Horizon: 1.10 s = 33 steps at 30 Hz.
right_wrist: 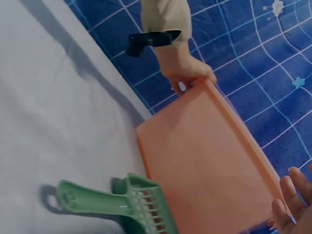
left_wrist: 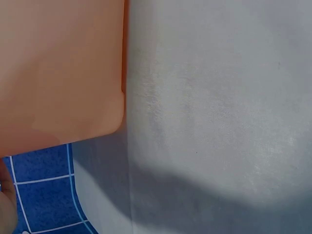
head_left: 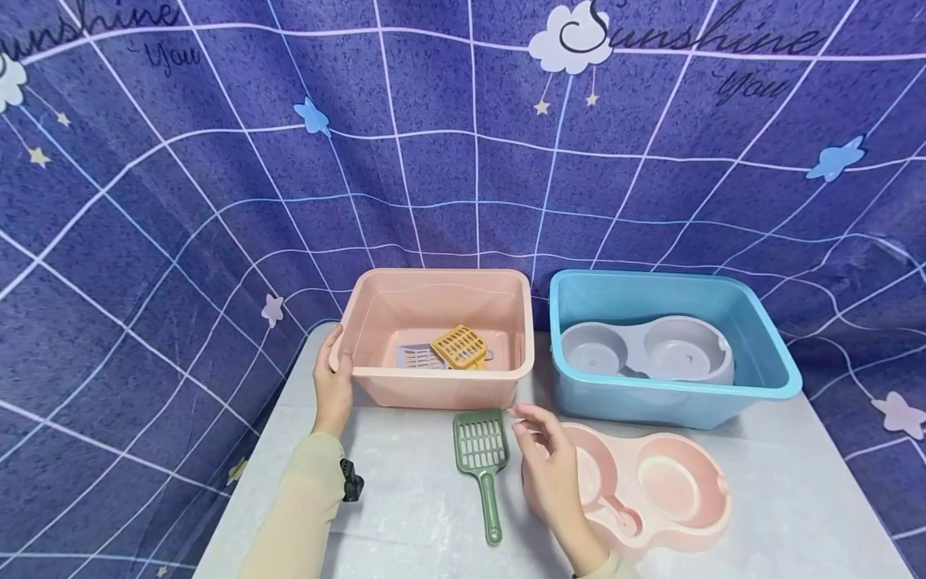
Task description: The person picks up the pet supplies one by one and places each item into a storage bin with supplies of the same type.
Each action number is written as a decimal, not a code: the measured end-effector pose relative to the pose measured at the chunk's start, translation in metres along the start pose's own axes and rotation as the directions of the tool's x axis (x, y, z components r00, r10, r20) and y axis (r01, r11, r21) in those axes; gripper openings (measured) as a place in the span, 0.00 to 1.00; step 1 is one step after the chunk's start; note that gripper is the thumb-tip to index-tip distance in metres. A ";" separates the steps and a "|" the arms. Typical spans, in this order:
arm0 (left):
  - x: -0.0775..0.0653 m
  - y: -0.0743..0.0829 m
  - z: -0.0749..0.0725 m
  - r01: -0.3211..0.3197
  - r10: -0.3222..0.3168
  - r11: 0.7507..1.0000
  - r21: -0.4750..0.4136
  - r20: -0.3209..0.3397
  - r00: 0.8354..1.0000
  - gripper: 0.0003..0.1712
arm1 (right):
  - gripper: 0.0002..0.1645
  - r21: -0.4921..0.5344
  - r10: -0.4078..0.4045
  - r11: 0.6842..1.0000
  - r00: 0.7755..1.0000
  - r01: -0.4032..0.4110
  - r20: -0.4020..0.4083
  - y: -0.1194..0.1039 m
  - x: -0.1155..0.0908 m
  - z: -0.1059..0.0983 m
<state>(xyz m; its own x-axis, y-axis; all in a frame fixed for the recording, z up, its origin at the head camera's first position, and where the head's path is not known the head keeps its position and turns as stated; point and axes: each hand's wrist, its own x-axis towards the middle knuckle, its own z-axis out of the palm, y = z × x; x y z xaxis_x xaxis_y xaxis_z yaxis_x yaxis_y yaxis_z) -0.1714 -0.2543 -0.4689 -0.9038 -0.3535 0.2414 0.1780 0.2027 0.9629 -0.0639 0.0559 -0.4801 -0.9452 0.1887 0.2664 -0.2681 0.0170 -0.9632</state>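
At the left rim of a pink plastic tub (head_left: 437, 390), my left hand (head_left: 334, 394) grips the edge near the front corner. Inside the tub lie a yellow slotted litter scoop (head_left: 460, 347) and a pale lilac scoop (head_left: 419, 356), partly under the yellow one. My right hand (head_left: 551, 474) holds nothing; its fingers are loosely bent near the tub's front right corner. Just left of that hand, a green litter scoop (head_left: 490, 503) lies on the table, handle toward me. The right hand covers part of a pink double pet bowl (head_left: 690, 527).
Right of the pink tub stands a blue tub (head_left: 629, 402) with a grey double bowl (head_left: 687, 346) in it. Both tubs stand on the light grey table (head_left: 405, 498), near the purple-blue patterned curtain (head_left: 434, 177) behind and at the sides.
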 end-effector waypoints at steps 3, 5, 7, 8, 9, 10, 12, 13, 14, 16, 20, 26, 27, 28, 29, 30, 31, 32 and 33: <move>0.001 -0.001 -0.001 0.000 0.000 1.000 0.006 0.003 1.000 0.30 | 0.14 -0.019 -0.011 1.000 1.000 0.011 0.002 0.005 -0.006 -0.001; 0.002 -0.003 -0.001 -0.002 0.002 1.000 0.005 0.005 1.000 0.30 | 0.13 -0.020 -0.019 1.000 1.000 0.020 0.008 0.008 -0.010 -0.001; 0.004 -0.008 -0.002 -0.005 0.005 1.000 -0.002 0.007 1.000 0.30 | 0.13 -0.018 -0.025 1.000 0.999 0.026 0.020 0.012 -0.013 -0.002; 0.006 -0.012 -0.002 -0.005 0.005 1.000 -0.008 0.005 1.000 0.30 | 0.14 -0.017 -0.020 1.000 1.000 0.021 0.023 0.014 -0.015 -0.003; 0.007 -0.016 -0.003 -0.005 0.005 1.000 -0.012 0.001 1.000 0.30 | 0.14 -0.015 -0.014 1.000 1.000 0.014 0.027 0.016 -0.016 -0.003; 0.008 -0.021 -0.003 -0.004 0.004 1.000 -0.012 -0.003 1.000 0.29 | 0.14 -0.017 -0.008 1.000 0.999 0.009 0.031 0.017 -0.018 -0.003; 0.011 -0.030 -0.003 -0.001 0.001 1.000 -0.004 -0.013 1.000 0.29 | 0.14 -0.014 0.018 1.000 0.999 -0.018 0.034 0.019 -0.021 -0.003; 0.012 -0.035 -0.003 -0.001 0.001 1.000 0.002 -0.018 1.000 0.29 | 0.14 -0.010 0.033 0.999 0.999 -0.033 0.035 0.020 -0.023 -0.003; 0.012 -0.037 -0.003 -0.003 0.003 1.000 0.008 -0.023 1.000 0.29 | 0.14 -0.009 0.052 0.999 0.998 -0.051 0.036 0.022 -0.025 -0.003; 0.013 -0.040 -0.002 -0.007 0.007 1.000 0.017 -0.025 1.000 0.29 | 0.14 -0.010 0.082 0.997 0.996 -0.082 0.037 0.025 -0.028 -0.003; 0.012 -0.039 -0.002 -0.004 0.004 1.000 0.001 -0.024 1.000 0.29 | 0.14 -0.005 0.133 0.991 0.990 -0.133 0.043 0.033 -0.036 -0.003; 0.006 -0.016 -0.002 0.003 -0.003 1.000 -0.021 0.001 1.000 0.30 | 0.14 0.007 0.154 0.988 0.987 -0.155 0.044 0.042 -0.045 -0.001; 0.005 -0.012 -0.001 0.003 -0.003 1.000 -0.019 0.004 1.000 0.30 | 0.14 0.005 0.157 0.987 0.986 -0.158 0.045 0.043 -0.047 -0.001; 0.003 -0.008 -0.001 0.004 -0.004 1.000 -0.012 0.006 1.000 0.30 | 0.15 0.003 0.161 0.987 0.986 -0.161 0.046 0.043 -0.048 0.000; 0.002 -0.005 -0.001 0.004 -0.004 1.000 -0.010 0.006 1.000 0.30 | 0.15 0.000 0.166 0.986 0.985 -0.167 0.048 0.043 -0.050 0.000; 0.001 -0.003 -0.001 0.006 -0.006 1.000 -0.008 0.006 1.000 0.29 | 0.15 -0.005 0.173 0.985 0.984 -0.173 0.049 0.044 -0.051 0.000; 0.001 -0.002 -0.001 0.006 -0.006 1.000 -0.008 0.006 1.000 0.29 | 0.15 -0.009 0.178 0.984 0.983 -0.178 0.050 0.044 -0.052 0.000; 0.000 -0.002 0.000 0.006 -0.005 1.000 -0.009 0.006 1.000 0.29 | 0.15 -0.012 0.185 0.983 0.981 -0.185 0.051 0.045 -0.053 0.000; 0.000 -0.001 0.000 0.004 -0.004 1.000 -0.010 0.006 1.000 0.29 | 0.15 -0.014 0.194 0.981 0.980 -0.193 0.050 0.046 -0.054 0.000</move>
<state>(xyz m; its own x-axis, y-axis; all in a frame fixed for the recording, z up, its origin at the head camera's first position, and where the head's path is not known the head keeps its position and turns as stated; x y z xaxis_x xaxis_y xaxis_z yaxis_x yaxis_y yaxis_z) -0.1714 -0.2548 -0.4698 -0.9069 -0.3487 0.2366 0.1779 0.1922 0.9651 -0.0255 0.0464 -0.5389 -0.9873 0.1391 0.0764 -0.0780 -0.0058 -0.9969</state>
